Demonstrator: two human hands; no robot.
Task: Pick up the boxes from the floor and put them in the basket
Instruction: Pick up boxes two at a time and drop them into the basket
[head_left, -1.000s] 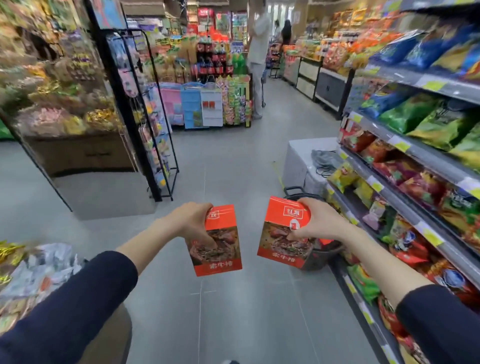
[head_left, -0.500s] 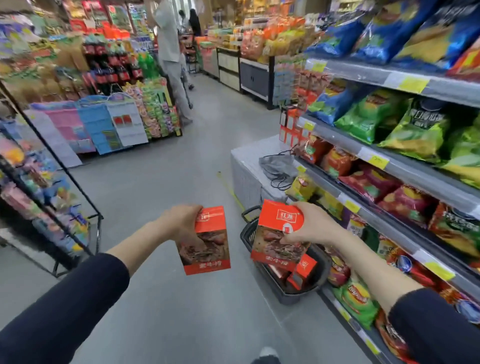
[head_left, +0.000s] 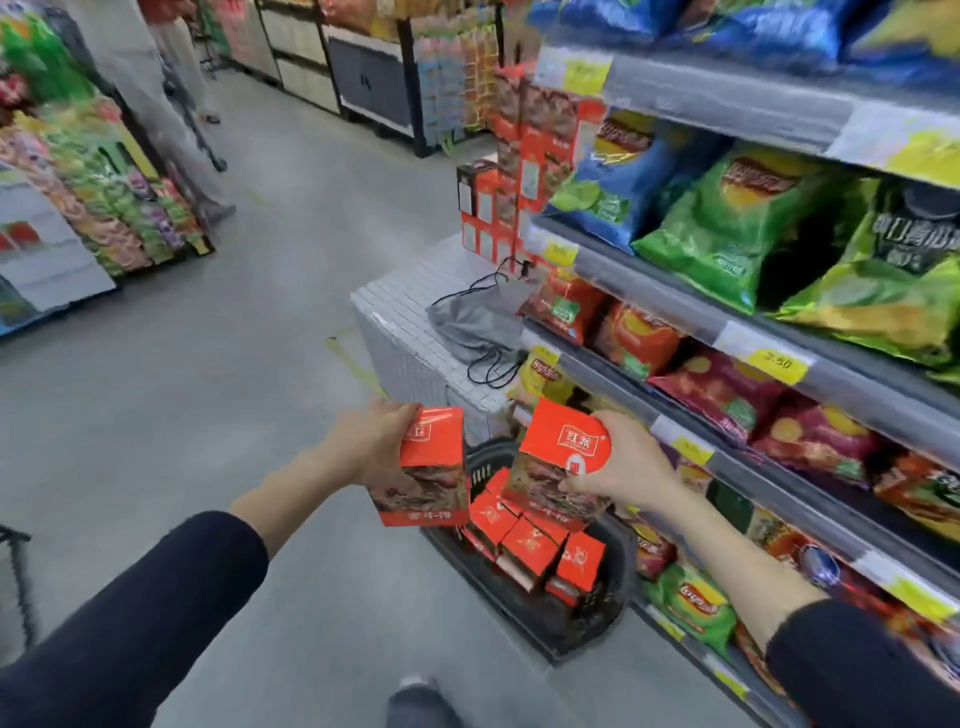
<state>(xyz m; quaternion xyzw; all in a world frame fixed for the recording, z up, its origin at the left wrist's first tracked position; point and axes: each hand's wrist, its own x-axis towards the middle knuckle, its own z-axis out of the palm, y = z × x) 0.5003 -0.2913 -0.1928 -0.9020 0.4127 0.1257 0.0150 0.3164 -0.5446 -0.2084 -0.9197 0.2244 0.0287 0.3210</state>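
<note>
Judges the task well advanced but not closed. Finds several red boxes (head_left: 530, 540) already in the basket (head_left: 582, 629), packed close, tops mostly up. Finds two more off the floor (head_left: 208, 415) and held: left grip (head_left: 371, 447) curled round the left box (head_left: 431, 467), right grip (head_left: 618, 467) clasping the right box (head_left: 558, 457) by its top and right side. Places both boxes in the air, side by side and just apart, over or just short of the basket's far end; cannot fix the depth. Touching nothing below. Leaves outstanding: lowering and letting go of both. Sees no box on the visible floor; cannot vouch for floor out of view.

Describes each box as a small upright carton: red-orange top with a white logo, dark food photograph across the middle, red strip with lettering at the foot. Notes no crushing or open flaps, though blur limits finer checks.
</note>
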